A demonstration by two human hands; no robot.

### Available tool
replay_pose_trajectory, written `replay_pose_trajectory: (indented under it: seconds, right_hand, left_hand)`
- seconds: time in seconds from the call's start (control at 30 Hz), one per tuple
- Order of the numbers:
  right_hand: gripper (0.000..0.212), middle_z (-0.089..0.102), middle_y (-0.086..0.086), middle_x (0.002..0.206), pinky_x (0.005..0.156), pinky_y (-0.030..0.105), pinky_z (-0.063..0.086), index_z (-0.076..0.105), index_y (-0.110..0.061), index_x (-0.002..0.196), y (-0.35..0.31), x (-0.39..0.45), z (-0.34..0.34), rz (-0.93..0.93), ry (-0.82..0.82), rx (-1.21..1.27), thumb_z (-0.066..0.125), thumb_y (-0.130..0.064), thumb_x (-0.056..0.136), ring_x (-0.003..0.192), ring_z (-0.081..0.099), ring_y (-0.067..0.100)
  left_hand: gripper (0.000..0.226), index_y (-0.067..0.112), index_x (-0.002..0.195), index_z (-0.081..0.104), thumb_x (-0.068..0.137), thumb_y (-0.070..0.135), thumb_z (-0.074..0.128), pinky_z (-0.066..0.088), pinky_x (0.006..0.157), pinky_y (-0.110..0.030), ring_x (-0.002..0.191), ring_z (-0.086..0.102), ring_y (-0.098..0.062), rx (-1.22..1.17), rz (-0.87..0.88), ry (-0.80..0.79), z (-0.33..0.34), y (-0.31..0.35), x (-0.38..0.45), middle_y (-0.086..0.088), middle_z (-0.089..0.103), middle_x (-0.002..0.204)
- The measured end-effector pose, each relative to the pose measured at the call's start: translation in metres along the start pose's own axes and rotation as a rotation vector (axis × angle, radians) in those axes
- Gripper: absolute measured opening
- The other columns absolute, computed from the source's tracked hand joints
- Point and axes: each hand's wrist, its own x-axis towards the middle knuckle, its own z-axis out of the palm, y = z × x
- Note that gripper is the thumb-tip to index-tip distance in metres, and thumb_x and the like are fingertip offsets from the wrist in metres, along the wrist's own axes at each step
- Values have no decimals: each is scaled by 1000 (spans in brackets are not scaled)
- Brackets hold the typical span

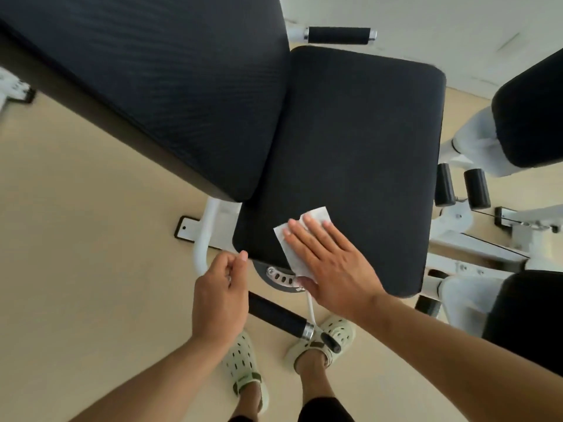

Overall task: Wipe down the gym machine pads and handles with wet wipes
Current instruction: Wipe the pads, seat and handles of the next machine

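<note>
Head view, looking straight down over a white-framed gym machine on a beige floor (76, 208).

Right hand (327, 261): fingers straight and together, palm flat, pressing a white wet wipe (300, 239) onto the black seat pad (350, 147). Wipe lies at the near-left corner of the pad; its long axis runs from the pad's near edge, where a corner hangs just over, up and to the right toward the pad's middle. Fingertips point up-left, across the wipe.

Left hand (221, 292): fingers loosely curled, thumb extended, holding nothing that can be seen. It sits just beside the pad's near-left corner, above the white frame tube (204, 236) and the near end of a black foam handle (278, 316). Contact with either cannot be told.

Handle's long axis runs diagonally, from under the left hand down-right to a chrome end cap (308, 331).

Back pad (152, 86), black and ribbed, fills the upper left and meets the seat pad along its left edge. A second foam handle (338, 35) lies horizontally beyond the far edge of the seat pad.

Further black pads and roller pads (476, 188) stand to the right. Pale green perforated clogs (243, 363) below.
</note>
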Motion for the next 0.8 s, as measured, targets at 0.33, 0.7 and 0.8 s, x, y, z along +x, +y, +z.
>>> replay_pose_trajectory:
  seconds: [0.33, 0.7, 0.8]
  right_hand:
    - [52, 40, -7, 160, 126, 37, 22, 46, -23, 153, -127, -26, 7, 281, 229, 690, 48, -20, 101, 151, 33, 13]
    - [54, 54, 3, 139, 103, 42, 44, 15, -21, 162, -148, 36, 12, 260, -151, 559, 29, -37, 111, 124, 55, 24]
    - [51, 60, 2, 128, 92, 38, 51, 28, -21, 154, -136, 8, 22, 309, -176, 448, 28, -46, 110, 110, 62, 23]
  left_hand:
    - [40, 16, 66, 46, 102, 33, 54, 34, 50, -22, 54, 48, -11, 56, -182, 79, -31, -53, -9, 5, 50, 55]
    - [40, 5, 79, 58, 103, 36, 50, 44, 71, -40, 76, 57, -30, 76, -325, 154, -46, -86, 16, -1, 63, 73]
    - [40, 4, 79, 58, 104, 34, 50, 37, 64, -36, 69, 54, -25, 82, -340, 140, -46, -89, 5, -1, 60, 68]
